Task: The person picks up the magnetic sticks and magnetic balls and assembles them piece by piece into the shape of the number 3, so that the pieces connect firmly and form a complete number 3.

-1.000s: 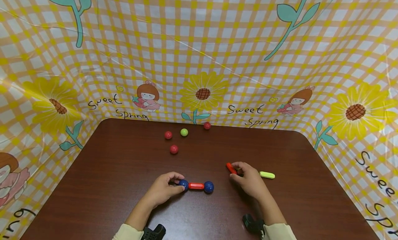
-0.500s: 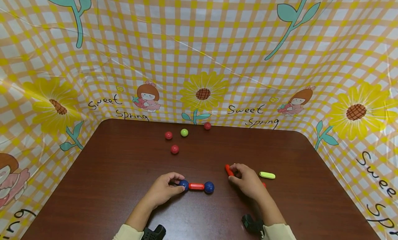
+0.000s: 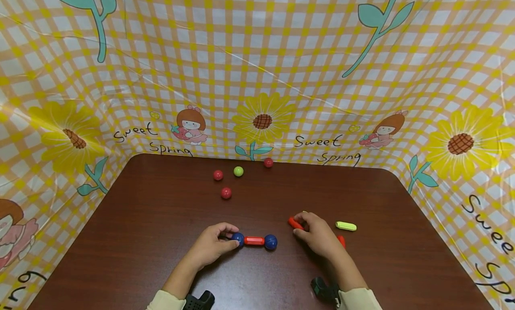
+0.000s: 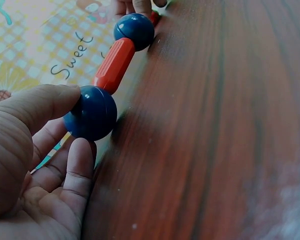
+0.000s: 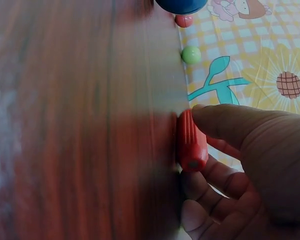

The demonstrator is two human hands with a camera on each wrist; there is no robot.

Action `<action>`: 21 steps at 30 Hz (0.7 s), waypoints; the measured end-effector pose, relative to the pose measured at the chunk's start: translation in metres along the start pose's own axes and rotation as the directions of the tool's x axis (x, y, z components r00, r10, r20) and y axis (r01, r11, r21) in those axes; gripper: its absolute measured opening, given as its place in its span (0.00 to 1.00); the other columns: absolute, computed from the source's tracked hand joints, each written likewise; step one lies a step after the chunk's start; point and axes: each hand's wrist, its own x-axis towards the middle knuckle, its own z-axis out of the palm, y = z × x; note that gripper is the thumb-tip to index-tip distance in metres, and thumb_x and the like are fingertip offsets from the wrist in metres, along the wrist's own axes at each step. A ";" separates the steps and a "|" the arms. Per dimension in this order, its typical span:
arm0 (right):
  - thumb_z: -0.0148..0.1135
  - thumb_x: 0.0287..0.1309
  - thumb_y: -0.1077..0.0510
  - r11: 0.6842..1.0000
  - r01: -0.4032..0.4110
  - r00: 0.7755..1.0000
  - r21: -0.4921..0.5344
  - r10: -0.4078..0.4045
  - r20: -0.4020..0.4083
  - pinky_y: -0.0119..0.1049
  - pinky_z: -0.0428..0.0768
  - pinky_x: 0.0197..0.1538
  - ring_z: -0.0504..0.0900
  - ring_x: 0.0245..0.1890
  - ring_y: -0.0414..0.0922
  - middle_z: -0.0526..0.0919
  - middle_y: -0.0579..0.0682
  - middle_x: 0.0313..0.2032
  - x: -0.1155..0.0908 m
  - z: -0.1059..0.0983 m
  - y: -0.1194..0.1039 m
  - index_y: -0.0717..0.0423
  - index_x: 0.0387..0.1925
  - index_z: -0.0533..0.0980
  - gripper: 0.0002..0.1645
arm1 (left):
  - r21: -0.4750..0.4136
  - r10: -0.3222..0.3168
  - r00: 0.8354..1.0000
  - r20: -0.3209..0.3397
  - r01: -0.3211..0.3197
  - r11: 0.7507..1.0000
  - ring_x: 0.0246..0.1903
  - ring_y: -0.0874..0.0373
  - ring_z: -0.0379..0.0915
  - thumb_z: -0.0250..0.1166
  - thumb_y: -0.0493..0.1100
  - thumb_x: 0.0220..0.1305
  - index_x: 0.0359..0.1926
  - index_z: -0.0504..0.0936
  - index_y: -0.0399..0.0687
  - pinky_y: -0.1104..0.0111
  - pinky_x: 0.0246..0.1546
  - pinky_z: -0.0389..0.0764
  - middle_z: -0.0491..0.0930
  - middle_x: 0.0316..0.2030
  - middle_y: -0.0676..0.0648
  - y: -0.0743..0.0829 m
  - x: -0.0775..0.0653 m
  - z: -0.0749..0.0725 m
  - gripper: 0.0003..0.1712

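My left hand [image 3: 210, 245] pinches a blue ball [image 4: 92, 114] between thumb and fingers. From that ball a red ridged rod [image 3: 254, 241] runs right to a second blue ball [image 3: 271, 242], the three joined in a line on the table. Right of this piece, my right hand [image 3: 318, 233] holds another red rod [image 5: 190, 140] low at the tabletop, thumb on one side and fingers on the other. Its far end pokes out past the fingertips in the head view, pointing up and left; the rest is hidden by the hand.
On the brown table [image 3: 161, 211], a yellow-green rod [image 3: 346, 226] lies right of my right hand, and a red piece [image 3: 341, 241] shows beside that wrist. Farther back are red balls [image 3: 226, 193] and a green ball [image 3: 238, 171]. A checked cloth [image 3: 257, 69] hangs behind.
My right hand has shifted slightly left with the red rod, which has turned a little. The red piece beside the right wrist has come into view. My left hand stays put.
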 end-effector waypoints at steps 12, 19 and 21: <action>0.70 0.56 0.64 1.000 0.015 1.000 0.013 -0.015 0.012 0.37 0.71 0.36 0.72 0.28 0.39 0.76 0.41 0.28 0.000 0.003 0.000 0.49 0.38 0.79 0.10 | -0.008 -0.005 1.000 -0.001 0.005 1.000 0.39 0.56 0.75 0.73 0.39 0.57 0.47 0.83 0.41 0.67 0.39 0.76 0.80 0.38 0.48 -0.001 0.000 0.000 0.16; 0.68 0.58 0.63 0.998 0.002 1.000 0.057 -0.003 0.021 0.37 0.72 0.38 0.73 0.31 0.40 0.76 0.41 0.30 0.001 0.002 -0.003 0.49 0.41 0.79 0.10 | -0.021 -0.006 1.000 -0.006 0.006 1.000 0.38 0.56 0.76 0.73 0.39 0.57 0.47 0.83 0.40 0.69 0.38 0.77 0.80 0.37 0.48 0.000 -0.001 0.000 0.16; 0.68 0.59 0.62 0.997 -0.015 1.000 0.080 0.013 0.027 0.37 0.71 0.38 0.73 0.31 0.40 0.76 0.42 0.31 0.002 0.002 -0.003 0.49 0.41 0.79 0.09 | -0.024 -0.006 1.000 -0.007 0.006 1.000 0.38 0.56 0.76 0.73 0.39 0.57 0.47 0.83 0.40 0.69 0.38 0.77 0.80 0.37 0.48 0.000 -0.001 0.001 0.16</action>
